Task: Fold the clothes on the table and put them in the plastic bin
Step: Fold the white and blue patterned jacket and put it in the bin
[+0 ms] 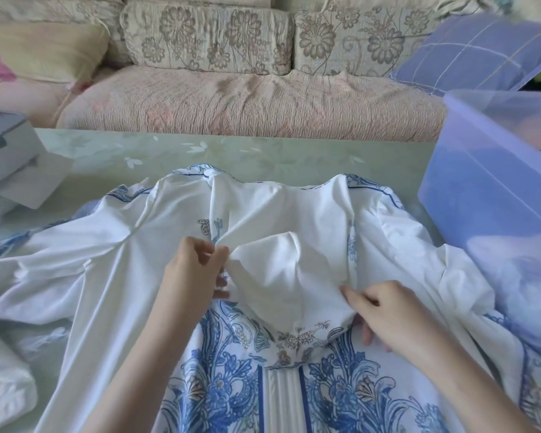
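Note:
A white garment with a blue floral print (116,276) lies spread over the green table (231,151), its white lining turned up across the middle. My left hand (194,270) pinches a fold of the white lining near the centre. My right hand (388,310) grips the lining's edge further right, with its fingers tucked under the cloth. A translucent purple plastic bin (494,195) stands tilted at the table's right side, with pale cloth showing through its wall.
A floral sofa (247,98) runs along the far side of the table. A grey-white box (10,164) sits at the table's left end. A blue checked cushion (469,51) leans behind the bin. Another white cloth (3,379) lies bunched at the lower left.

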The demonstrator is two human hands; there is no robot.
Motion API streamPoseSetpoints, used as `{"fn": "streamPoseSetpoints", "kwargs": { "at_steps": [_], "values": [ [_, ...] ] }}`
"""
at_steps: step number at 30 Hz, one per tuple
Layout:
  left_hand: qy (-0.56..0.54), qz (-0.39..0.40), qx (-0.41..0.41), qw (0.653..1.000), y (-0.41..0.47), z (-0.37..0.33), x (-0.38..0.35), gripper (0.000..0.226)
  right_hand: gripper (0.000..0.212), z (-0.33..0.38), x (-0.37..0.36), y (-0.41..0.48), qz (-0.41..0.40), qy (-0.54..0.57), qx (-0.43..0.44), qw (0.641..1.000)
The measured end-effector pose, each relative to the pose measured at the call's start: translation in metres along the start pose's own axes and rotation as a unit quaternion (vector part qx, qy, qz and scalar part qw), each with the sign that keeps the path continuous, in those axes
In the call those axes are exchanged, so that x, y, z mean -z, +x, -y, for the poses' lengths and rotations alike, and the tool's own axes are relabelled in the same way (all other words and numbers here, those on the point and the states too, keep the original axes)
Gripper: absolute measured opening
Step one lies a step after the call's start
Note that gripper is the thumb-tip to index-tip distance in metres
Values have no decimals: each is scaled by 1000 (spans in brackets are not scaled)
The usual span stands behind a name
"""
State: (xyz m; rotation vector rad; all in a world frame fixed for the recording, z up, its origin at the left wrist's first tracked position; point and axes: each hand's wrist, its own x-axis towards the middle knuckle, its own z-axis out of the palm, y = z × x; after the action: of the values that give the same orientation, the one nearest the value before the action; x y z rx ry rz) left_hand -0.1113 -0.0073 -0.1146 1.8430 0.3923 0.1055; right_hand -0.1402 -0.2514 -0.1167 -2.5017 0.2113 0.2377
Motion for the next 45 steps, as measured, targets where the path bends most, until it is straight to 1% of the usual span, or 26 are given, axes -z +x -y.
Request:
{"fn": "streamPoseSetpoints", "kwargs": {
  "at_steps": [2, 3, 6, 7, 9, 11, 13, 15, 16, 17, 19, 23, 27, 29, 31, 33, 34, 36, 37, 38, 40, 41, 42, 43, 44, 45],
  "values": [
    [173, -2, -33, 984, 0, 10, 4, 22, 58, 4, -1, -1, 6, 6, -6, 1000],
    [233, 1, -41, 972, -2, 13, 6, 25, 59, 4, -1, 0, -2, 5, -7, 1000],
    [315, 21, -18, 949, -6, 16, 8, 37, 60, 2, 2, -1, -24, 4, -8, 1000],
    [315, 39, -5, 948, -9, 11, 7, 42, 59, 1, 2, -2, -36, 7, -3, 999],
    [265, 95, 44, 958, -13, 3, 4, 45, 52, 3, 4, -3, -73, 14, 17, 997],
    [226, 137, 73, 962, -19, -3, 2, 39, 43, 6, 4, -5, -114, 47, 67, 990],
    [219, 149, 57, 963, -23, -4, 3, 30, 40, 11, 0, -10, -127, 82, 143, 978],
    [226, 160, 43, 960, -26, -2, 2, 31, 43, 18, -7, -18, -98, 75, 193, 973],
    [242, 162, 35, 956, -28, -1, 1, 32, 45, 22, -13, -21, -84, 52, 204, 974],
    [268, 162, 22, 949, -29, -1, -1, 33, 46, 25, -18, -23, -81, 16, 210, 974],
    [317, 167, -8, 933, -33, -1, -6, 31, 46, 30, -25, -23, -107, -53, 216, 969],
    [338, 195, -40, 920, -36, -2, -7, 30, 46, 37, -41, -15, -110, -93, 196, 970],
    [340, 185, -60, 920, -36, -2, -3, 26, 22, 41, -51, -15, -99, -61, 219, 969],
    [347, 160, -64, 922, -34, 2, -3, 24, 20, 41, -47, -17, -108, -27, 242, 964],
    [343, 123, -64, 929, -31, 6, -2, 19, 18, 42, -36, -18, -104, 41, 284, 952],
    [315, 95, -58, 942, -27, 10, -1, 11, 16, 40, -19, -19, -48, 76, 336, 938],
    [300, 92, -56, 948, -25, 11, -1, 8, 15, 39, -11, -20, 11, 79, 351, 933],
    [276, 105, -53, 954, -22, 12, -1, 8, 16, 32, -4, -23, 163, 64, 329, 928],
    [267, 112, -52, 956, -21, 12, 0, 11, 13, 28, -3, -24, 221, 39, 303, 926],
    [264, 113, -52, 956, -21, 12, 1, 16, 10, 24, -4, -25, 256, 10, 279, 926],
    [281, 100, -59, 953, -20, 12, 2, 22, 15, 20, -5, -25, 268, -21, 251, 930],
    [294, 86, -63, 950, -19, 12, 3, 22, 19, 20, -4, -23, 260, -6, 241, 935],
    [305, 69, -68, 947, -19, 11, 4, 18, 23, 20, -2, -21, 232, 23, 232, 945],
    [307, 52, -74, 948, -18, 10, 4, 11, 25, 21, 0, -19, 173, 55, 229, 956],
    [296, 40, -77, 951, -18, 9, 4, 5, 24, 20, 2, -16, 87, 84, 229, 966],
    [277, 36, -77, 957, -19, 7, 3, 4, 20, 18, 2, -13, -7, 100, 229, 968]
  ]
}}
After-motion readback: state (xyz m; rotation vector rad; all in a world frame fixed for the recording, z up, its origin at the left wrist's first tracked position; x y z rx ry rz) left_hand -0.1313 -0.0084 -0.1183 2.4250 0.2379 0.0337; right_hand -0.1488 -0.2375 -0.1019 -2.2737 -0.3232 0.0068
